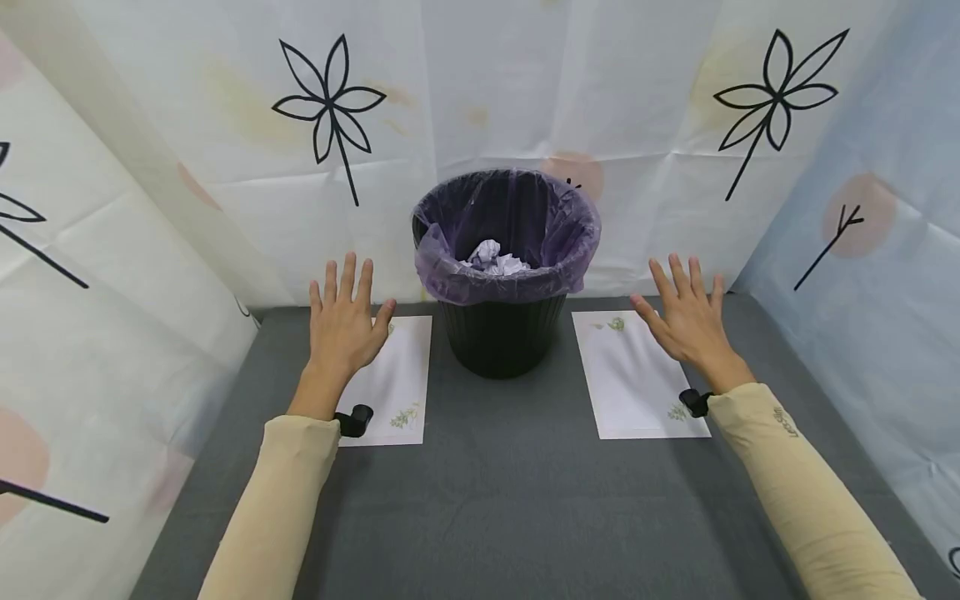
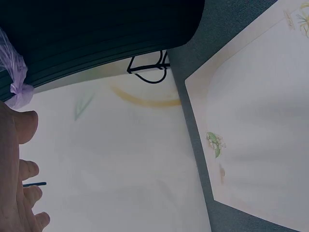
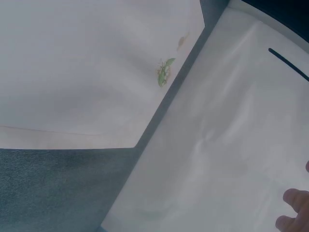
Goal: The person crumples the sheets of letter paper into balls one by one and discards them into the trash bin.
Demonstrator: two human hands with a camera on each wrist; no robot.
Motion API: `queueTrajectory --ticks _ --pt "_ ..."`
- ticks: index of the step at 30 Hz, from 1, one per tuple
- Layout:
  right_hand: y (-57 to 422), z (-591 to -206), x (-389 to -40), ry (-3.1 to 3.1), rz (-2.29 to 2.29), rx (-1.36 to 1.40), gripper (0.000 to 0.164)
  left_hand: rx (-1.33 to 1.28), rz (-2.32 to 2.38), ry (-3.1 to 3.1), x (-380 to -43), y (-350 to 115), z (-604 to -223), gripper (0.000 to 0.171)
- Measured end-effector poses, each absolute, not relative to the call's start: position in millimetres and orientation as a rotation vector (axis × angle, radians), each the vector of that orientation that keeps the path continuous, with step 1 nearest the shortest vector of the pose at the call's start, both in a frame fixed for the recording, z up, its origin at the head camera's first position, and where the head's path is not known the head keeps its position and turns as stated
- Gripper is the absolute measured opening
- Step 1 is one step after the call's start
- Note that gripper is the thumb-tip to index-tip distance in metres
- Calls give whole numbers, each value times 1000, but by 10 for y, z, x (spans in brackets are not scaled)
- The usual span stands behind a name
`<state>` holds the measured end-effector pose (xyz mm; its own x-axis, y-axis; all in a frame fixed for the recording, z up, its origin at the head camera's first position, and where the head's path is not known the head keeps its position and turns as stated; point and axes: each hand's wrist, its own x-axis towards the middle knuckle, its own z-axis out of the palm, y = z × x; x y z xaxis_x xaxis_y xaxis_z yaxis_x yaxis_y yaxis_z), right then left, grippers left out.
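"At twelve o'clock on the grey table [image 1: 495, 508], what is standing?"

"A dark ribbed bin [image 1: 498, 342], just in front of the patterned cloth [image 1: 495, 83]. Its purple liner [image 1: 487, 287] is folded down over the rim, presumably to stop the bag slipping inside. Crumpled paper [image 1: 504, 265] lies within."

"And the flat sheets?"

"The left sheet [image 1: 393, 379] lies at ten o'clock and the right sheet [image 1: 633, 383] at two, on either side of the bin and apart from it. Both are white with small printed sprigs. I'd guess they are laid out that way so each hand has one within easy reach."

"Is either hand gripping anything?"

"No, both are free of any hold. The left hand [image 1: 347, 329] is at ten o'clock, over the outer edge of its sheet, fingers straight and parted, thumb pointing towards one. The right hand [image 1: 690, 325] nearly mirrors it at two o'clock, fingers spread, thumb towards eleven."

"Are they pressing on the paper?"

"I can't tell for certain. The wrist views show no fingertip on the paper, so I take both palms to be lifted."

"And those black pieces?"

"A left wrist camera [image 1: 356, 421] and a right wrist camera [image 1: 696, 403], worn on the inner sides, likely to watch each hand's work."
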<state>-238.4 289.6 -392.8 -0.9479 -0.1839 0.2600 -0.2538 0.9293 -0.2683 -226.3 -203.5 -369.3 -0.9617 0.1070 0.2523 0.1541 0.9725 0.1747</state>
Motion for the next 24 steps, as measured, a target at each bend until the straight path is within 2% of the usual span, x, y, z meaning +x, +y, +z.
queueTrajectory --ticks 12,24 --pt "2862 -3948 -2313 -2799 418 382 77 -226 -326 -2838 -2185 -1998 -3727 70" --pt "2733 -4059 -2119 -2664 452 426 48 -317 -401 -2667 -2022 -1958 -3920 54"
